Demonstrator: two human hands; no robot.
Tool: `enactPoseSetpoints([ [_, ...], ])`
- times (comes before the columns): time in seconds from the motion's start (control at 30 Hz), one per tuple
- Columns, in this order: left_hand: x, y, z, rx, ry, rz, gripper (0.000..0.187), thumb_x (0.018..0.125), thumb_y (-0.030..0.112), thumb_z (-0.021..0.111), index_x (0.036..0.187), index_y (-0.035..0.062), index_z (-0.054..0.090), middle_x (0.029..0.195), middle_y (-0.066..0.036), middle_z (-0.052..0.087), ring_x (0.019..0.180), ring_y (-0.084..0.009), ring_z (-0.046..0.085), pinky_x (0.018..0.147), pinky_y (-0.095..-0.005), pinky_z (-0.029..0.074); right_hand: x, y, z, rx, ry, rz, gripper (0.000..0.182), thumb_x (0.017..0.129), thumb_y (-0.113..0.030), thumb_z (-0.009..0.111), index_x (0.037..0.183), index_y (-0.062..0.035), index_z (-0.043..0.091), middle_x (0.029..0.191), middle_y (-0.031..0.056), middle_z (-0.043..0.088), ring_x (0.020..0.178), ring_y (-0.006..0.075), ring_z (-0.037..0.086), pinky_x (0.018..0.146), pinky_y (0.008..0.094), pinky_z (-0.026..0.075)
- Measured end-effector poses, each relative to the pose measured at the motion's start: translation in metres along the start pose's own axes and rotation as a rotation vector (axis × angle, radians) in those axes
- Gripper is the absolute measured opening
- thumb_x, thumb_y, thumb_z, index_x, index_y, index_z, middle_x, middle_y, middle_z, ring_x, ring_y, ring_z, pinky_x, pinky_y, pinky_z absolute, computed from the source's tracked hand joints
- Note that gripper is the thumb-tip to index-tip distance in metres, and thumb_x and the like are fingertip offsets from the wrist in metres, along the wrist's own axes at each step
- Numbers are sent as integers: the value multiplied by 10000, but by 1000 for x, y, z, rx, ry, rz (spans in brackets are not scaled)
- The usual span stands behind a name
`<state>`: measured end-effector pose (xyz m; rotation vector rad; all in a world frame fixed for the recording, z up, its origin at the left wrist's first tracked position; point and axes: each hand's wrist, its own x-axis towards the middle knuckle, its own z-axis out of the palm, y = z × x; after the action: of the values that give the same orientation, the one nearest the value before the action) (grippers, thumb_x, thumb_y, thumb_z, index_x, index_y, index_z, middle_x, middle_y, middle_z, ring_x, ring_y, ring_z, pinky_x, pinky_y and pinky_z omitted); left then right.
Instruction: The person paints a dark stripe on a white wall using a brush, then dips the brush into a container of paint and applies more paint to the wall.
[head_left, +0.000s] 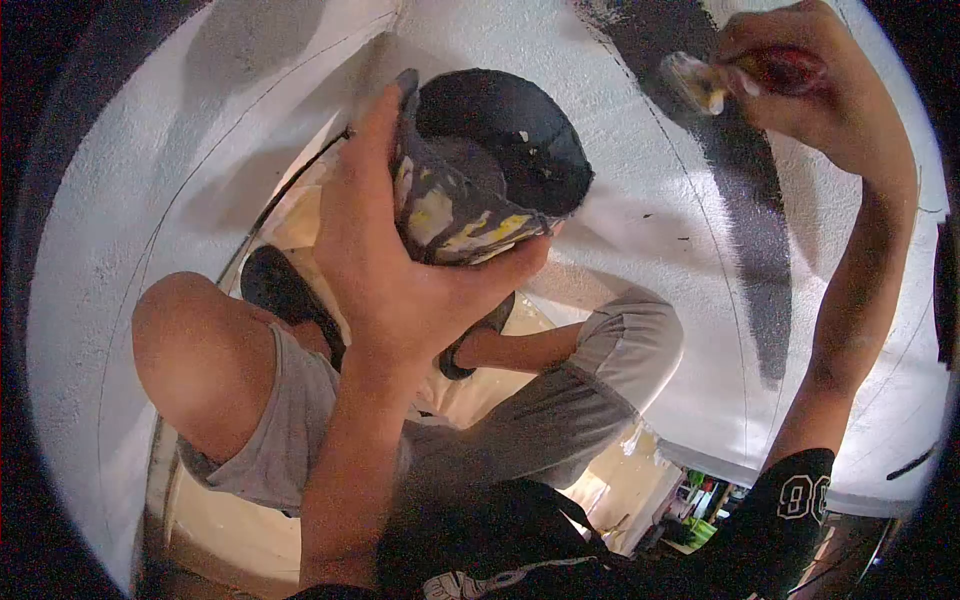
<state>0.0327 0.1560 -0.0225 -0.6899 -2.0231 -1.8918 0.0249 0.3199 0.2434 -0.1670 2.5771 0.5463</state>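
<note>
My left hand is wrapped round a paint pot, thumb and fingers spread along its sides. The pot is dark inside, with its mouth tilted toward me, and yellow, grey and black paint smears its outside. Up at the right, my right hand grips a paintbrush by its dark red handle. Its shiny, blurred head overlaps the broad black painted stripe on the white wall; the bristle tips are hard to make out.
Thin drawn lines curve over the wall, and another white wall rises at the left. My bent legs in grey shorts are below the pot, above a pale floor. Assorted small items lie low at the right.
</note>
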Motion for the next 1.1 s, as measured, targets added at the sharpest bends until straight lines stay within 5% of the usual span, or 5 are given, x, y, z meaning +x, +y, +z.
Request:
enactPoseSetpoints([
  [0.63,1,-1,-2,2,15,19,1051,513,285,955,1380,-10,439,1192,-195,626,1071,-305,643,946,-403,511,1,20,15,-49,229,-117,210,730,-142,764,849,22,705,587,54,606,474,123,538,446,277,407],
  [0.7,0,0,-2,-6,8,-2,1045,517,275,953,1380,-10,437,1191,-191,627,1064,-297,644,943,-401,513,-15,65,44,192,292,-157,407,815,-51,761,1182,-53,583,1093,108,629,978,206,612,843,318,510],
  [0.93,2,0,-4,25,9,29,1051,515,297,949,1381,-5,436,1188,-190,627,1060,-296,645,939,-396,514,-31,70,38,201,297,-236,447,793,-60,790,1187,-48,579,1106,100,629,1034,207,618,885,321,514],
  [1.03,1,0,-1,-6,4,-13,1055,518,319,944,1384,-3,434,1193,-191,623,1061,-302,644,944,-398,512,-14,47,27,71,325,-286,415,799,-56,781,1169,-45,594,1112,99,623,985,204,638,865,316,523],
  [1.1,2,1,-2,53,9,27,1054,522,322,941,1387,-2,433,1201,-188,619,1071,-299,640,950,-397,509,4,5,9,4,209,-89,228,723,-146,769,862,25,708,589,56,616,473,125,553,447,277,413],
])
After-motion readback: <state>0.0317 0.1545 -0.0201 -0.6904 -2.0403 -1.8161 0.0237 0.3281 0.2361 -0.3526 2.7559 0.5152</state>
